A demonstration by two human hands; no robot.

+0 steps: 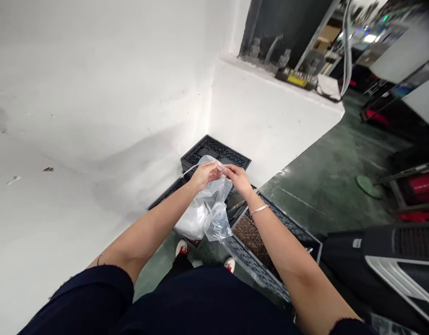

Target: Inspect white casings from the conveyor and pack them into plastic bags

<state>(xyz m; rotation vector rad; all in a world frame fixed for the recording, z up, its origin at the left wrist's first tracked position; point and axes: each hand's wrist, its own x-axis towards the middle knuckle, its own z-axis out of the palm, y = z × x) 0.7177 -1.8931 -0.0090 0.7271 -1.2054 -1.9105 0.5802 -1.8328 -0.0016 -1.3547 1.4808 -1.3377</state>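
I stand over black plastic crates, both arms stretched forward. My left hand (204,174) and my right hand (237,177) meet at the top edge of a clear plastic bag (216,211), each pinching the film. The bag hangs down crumpled from my fingers. Below and behind it lies a white bag (192,222) of something pale, resting on a crate. A thin bracelet (259,210) circles my right wrist.
A black lattice crate (214,153) stands in the wall corner, another (270,251) lies by my feet with brown contents. White walls close off the left and back. Green floor (326,186) opens to the right; a dark machine (385,265) stands at the lower right.
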